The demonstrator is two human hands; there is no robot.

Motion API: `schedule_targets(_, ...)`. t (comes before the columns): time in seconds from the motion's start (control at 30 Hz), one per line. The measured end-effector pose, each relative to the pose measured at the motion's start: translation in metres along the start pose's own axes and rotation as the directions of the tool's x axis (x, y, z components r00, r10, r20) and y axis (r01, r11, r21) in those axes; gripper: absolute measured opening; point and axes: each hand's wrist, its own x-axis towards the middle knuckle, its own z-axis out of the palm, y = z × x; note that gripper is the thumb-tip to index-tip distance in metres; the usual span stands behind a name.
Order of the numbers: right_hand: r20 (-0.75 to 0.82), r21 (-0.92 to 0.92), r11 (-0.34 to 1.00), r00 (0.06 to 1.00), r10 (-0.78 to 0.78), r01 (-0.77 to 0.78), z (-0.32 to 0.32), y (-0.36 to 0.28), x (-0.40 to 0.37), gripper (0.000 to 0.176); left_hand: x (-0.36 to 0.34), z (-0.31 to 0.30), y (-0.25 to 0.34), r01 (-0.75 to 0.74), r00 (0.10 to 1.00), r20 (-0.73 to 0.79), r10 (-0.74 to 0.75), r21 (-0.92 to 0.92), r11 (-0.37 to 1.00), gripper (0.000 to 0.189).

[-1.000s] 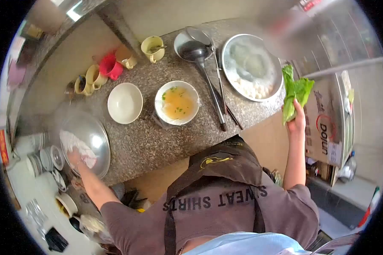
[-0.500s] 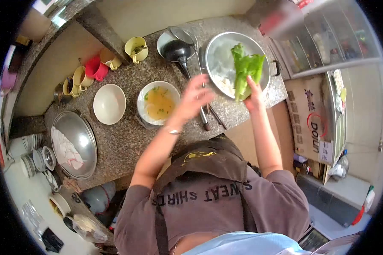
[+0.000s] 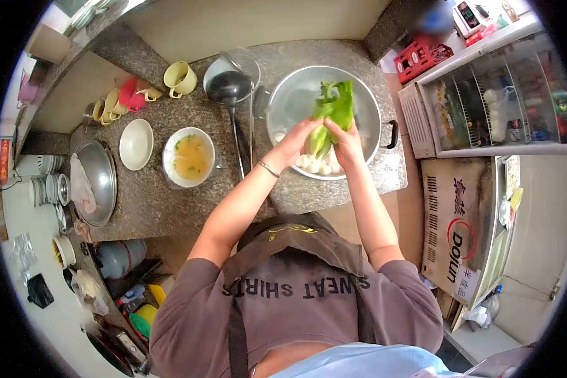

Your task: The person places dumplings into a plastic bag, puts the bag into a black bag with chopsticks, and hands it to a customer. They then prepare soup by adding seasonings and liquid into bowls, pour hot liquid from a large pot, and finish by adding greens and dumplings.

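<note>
Green lettuce leaves [image 3: 340, 107] are held up over a wide metal pot [image 3: 282, 82]. My left hand [image 3: 301, 140] pinches the lower part of the leaves from the left. My right hand [image 3: 348, 146] grips them from the right, with both sets of fingers close together at the stems. White roundish pieces [image 3: 315, 165] lie in the pot below my hands, partly covered by them and the leaves. A black ladle [image 3: 228, 88] rests left of the pot across a pale bowl [image 3: 211, 68]. A bowl of yellowish soup with green bits [image 3: 192, 157] stands left of my left hand.
An empty white bowl [image 3: 136, 145] and a large metal lid with a cloth [image 3: 101, 189] stand on the speckled counter [image 3: 164, 214]. Yellow and red mugs [image 3: 180, 79] line the back. The pot's black handle [image 3: 390, 135] juts right, towards a glass-fronted fridge [image 3: 498, 113].
My left hand, apart and blurred before, has moved right onto the lettuce, which both hands now hold. The leaves are bunched more tightly, and the view has shifted.
</note>
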Motion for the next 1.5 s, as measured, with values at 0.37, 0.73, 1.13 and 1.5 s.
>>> schedule_targets(0.37, -0.095, -0.244, 0.938, 0.956, -0.276, 0.246, -0.062, -0.037, 0.053, 0.041, 0.050, 0.010, -0.025, -0.060, 0.944, -0.328, 0.024, -0.100, 0.993, 0.037)
schedule_targets(0.73, 0.130, -0.780, 0.484, 0.860, -0.494, 0.396, -0.086, -0.045, 0.076, 0.051, 0.046, -0.017, -0.029, -0.108, 0.900, -0.435, -0.005, -0.235, 0.966, 0.038)
schedule_targets(1.13, 0.177, -0.432, 0.891, 0.982, -0.070, 0.142, -0.044, -0.022, 0.023, 0.017, 0.024, 0.020, -0.024, -0.120, 0.958, -0.240, 0.156, 0.160, 0.980, 0.027)
schedule_targets(1.5, 0.155, -0.376, 0.905, 0.976, -0.151, 0.200, -0.060, -0.030, 0.015, 0.038, 0.024, 0.033, -0.035, -0.304, 0.842, -0.360, 0.401, 0.297, 0.905, 0.028)
